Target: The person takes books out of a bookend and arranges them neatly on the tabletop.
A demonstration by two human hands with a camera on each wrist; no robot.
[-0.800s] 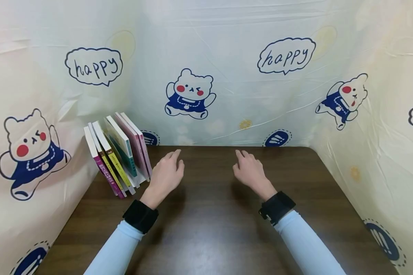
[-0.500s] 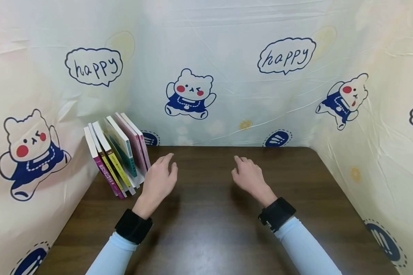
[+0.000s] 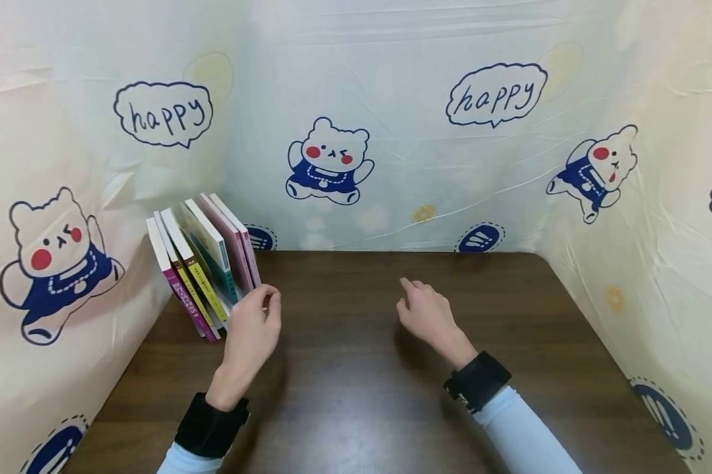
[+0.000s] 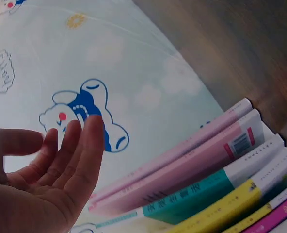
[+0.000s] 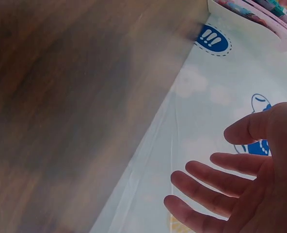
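A row of several books (image 3: 192,286) stands on its edges, leaning to the left, at the back left of the table. My left hand (image 3: 250,336) hovers just in front of the row's right end. In the left wrist view its fingers (image 4: 92,141) are loosely bent, apart from the pink books (image 4: 206,160), and hold nothing. A green-spined book (image 4: 187,194) and a yellow-spined book (image 4: 216,208) come after the pink ones, with a magenta spine (image 3: 190,303) at the far end. My right hand (image 3: 429,319) hangs over the table with relaxed fingers and nothing in it.
The dark wooden table (image 3: 356,368) reaches back to a pale sheet (image 3: 391,85) printed with bears, which also closes off both sides. The books stand close to the left sheet wall.
My left hand has moved left and toward me, and its fingers have bent somewhat. My right hand has drawn back slightly. The books stand as before.
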